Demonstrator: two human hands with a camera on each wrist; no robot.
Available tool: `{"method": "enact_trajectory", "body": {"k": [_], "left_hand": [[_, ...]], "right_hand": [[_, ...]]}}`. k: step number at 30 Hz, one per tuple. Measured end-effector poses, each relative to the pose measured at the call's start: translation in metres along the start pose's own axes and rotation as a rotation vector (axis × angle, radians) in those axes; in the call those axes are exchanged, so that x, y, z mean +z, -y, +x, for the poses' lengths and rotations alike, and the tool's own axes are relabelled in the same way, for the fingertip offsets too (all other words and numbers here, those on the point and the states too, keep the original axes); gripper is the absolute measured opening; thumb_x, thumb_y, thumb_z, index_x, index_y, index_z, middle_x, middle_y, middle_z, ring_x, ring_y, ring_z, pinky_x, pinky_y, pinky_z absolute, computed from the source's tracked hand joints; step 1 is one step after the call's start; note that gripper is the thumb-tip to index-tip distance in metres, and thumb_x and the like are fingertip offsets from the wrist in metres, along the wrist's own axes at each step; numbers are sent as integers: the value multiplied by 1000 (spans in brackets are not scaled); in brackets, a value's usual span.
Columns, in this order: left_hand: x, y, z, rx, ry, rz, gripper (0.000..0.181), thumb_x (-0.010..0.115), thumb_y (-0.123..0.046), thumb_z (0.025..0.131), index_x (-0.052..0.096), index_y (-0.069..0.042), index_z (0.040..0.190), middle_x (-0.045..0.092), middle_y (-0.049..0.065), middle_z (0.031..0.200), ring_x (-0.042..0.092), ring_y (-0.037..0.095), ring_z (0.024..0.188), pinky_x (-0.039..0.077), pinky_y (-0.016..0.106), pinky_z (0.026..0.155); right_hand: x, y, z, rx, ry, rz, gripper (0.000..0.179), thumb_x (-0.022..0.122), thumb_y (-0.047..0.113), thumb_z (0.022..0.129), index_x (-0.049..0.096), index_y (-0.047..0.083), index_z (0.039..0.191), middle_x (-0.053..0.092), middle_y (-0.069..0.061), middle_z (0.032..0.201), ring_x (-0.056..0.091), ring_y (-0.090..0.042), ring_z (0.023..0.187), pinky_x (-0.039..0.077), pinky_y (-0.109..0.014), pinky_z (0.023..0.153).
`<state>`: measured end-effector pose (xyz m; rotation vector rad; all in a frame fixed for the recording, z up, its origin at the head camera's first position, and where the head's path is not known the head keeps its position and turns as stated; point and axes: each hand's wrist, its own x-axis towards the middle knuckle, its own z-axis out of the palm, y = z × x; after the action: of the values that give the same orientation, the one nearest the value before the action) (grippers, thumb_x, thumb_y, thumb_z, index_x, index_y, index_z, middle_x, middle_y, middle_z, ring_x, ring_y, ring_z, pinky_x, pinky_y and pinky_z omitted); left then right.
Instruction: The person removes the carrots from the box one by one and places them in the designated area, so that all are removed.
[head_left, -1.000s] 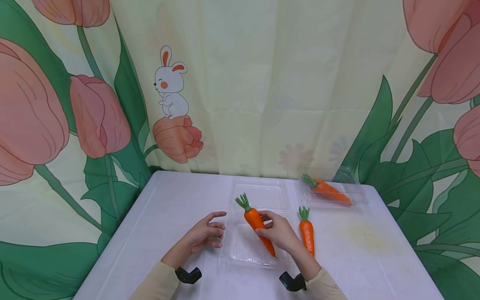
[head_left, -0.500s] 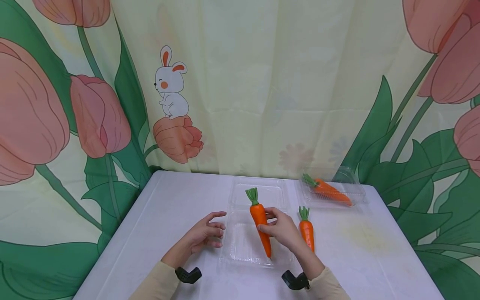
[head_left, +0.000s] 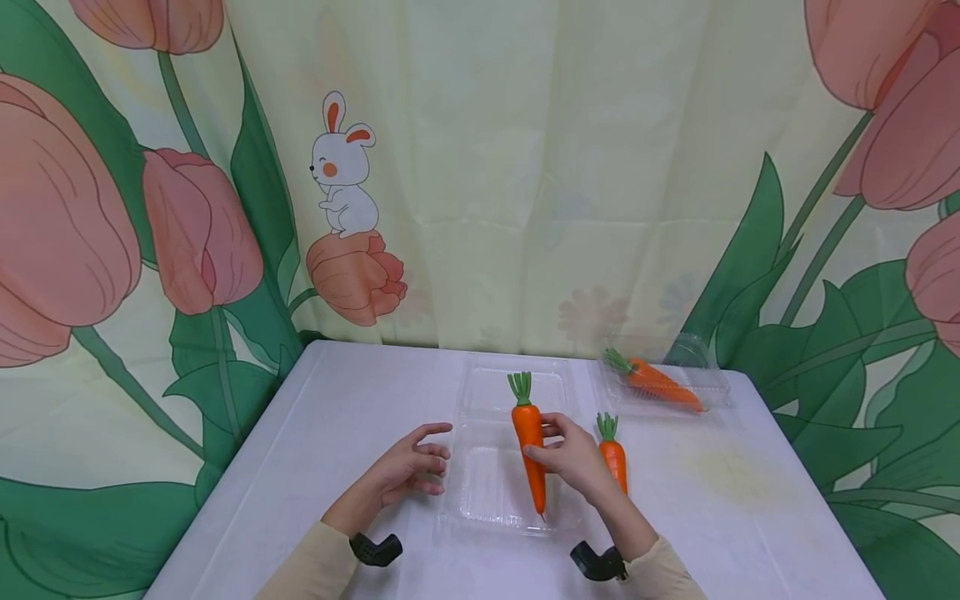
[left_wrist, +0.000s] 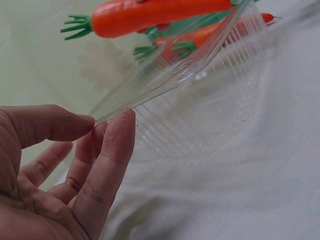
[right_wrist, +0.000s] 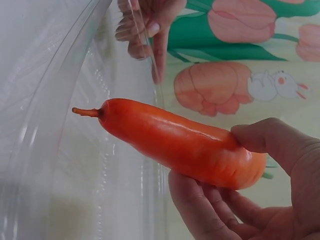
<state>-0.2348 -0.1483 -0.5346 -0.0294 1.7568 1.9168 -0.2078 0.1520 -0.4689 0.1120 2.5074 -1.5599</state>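
My right hand (head_left: 573,457) holds an orange carrot (head_left: 528,442) with a short green top between thumb and fingers, over the right side of an open clear plastic clamshell box (head_left: 483,492). In the head view the carrot points almost straight away from me, its thin tip nearest. The right wrist view shows the thumb on one side of the carrot (right_wrist: 170,135) and the fingers on the other. My left hand (head_left: 412,467) stays beside the box's left edge, thumb and fingers apart. In the left wrist view its fingertips are right at the clear rim (left_wrist: 165,82).
A second carrot (head_left: 613,462) lies on the white-covered table (head_left: 360,392) right of the box, partly hidden by my right forearm. At the back right, a closed clear box (head_left: 708,379) contains another carrot (head_left: 663,385). A tulip-and-rabbit curtain (head_left: 480,208) hangs behind the table.
My right hand has moved slightly right and turned the carrot from a leftward slant to nearly straight, its green top swinging right. My left hand has stayed in place.
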Motion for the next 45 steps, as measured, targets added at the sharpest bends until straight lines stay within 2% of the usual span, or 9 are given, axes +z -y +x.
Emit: {"method": "enact_trajectory", "body": {"k": [20, 35, 45], "left_hand": [[0, 0, -1, 2, -15, 13, 71, 70, -3, 91, 42, -15, 155, 66, 11, 109, 65, 17, 84, 63, 34, 67], [1, -1, -1, 3, -20, 18, 71, 71, -4, 91, 41, -16, 155, 65, 10, 108, 65, 17, 84, 63, 34, 68], [1, 0, -1, 7, -24, 24, 71, 71, -4, 92, 41, -16, 155, 66, 12, 109, 65, 17, 83, 63, 34, 67]], "right_hand": [[-12, -11, -3, 48, -30, 23, 59, 80, 18, 88, 55, 3, 140, 61, -19, 128, 65, -25, 94, 63, -37, 75], [-29, -19, -6, 64, -40, 31, 63, 78, 21, 90, 51, 2, 144, 58, -22, 132, 65, -26, 98, 63, -38, 78], [-36, -30, -10, 88, -62, 24, 62, 78, 22, 90, 52, 2, 142, 58, -22, 130, 65, -26, 94, 63, -37, 77]]}}
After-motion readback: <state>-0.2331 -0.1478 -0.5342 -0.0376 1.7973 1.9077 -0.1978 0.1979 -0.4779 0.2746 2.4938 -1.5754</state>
